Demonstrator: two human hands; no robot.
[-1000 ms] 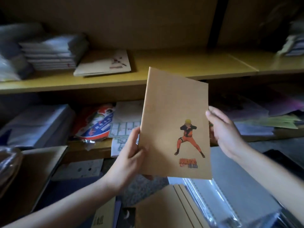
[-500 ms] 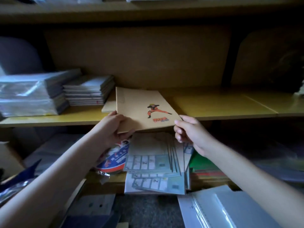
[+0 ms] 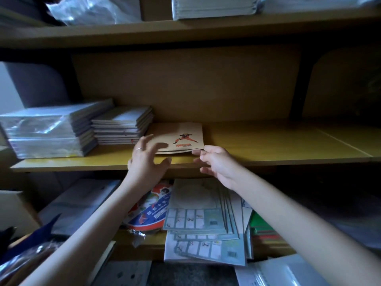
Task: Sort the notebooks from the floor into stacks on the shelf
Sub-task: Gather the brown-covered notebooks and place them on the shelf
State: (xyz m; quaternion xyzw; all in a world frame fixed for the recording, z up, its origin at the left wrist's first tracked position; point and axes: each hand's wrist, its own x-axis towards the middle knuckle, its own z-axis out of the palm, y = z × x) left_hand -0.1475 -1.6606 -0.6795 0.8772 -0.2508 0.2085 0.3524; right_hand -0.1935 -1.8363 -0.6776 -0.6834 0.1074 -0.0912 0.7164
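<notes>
Left hand (image 3: pixel 148 162): I am seeing it spreading its fingers wide, holding nothing, hovering over the notebook's (image 3: pixel 181 137) 7 o'clock edge.
Right hand (image 3: pixel 216 166): fingers are curling loosely, tips touching the notebook's 5 o'clock corner; I cannot tell whether they are pinching it.
Notebook: lying flat on the shelf (image 3: pixel 268 147), cartoon figure facing up, resting on another cover.
Stack (image 3: pixel 123 126): sitting just beside the notebook at its 9 o'clock.
Wrapped pack (image 3: pixel 45 131): sitting further out at 9 o'clock, against the stack.
Papers (image 3: pixel 198 213): lying below at 6 o'clock.
</notes>
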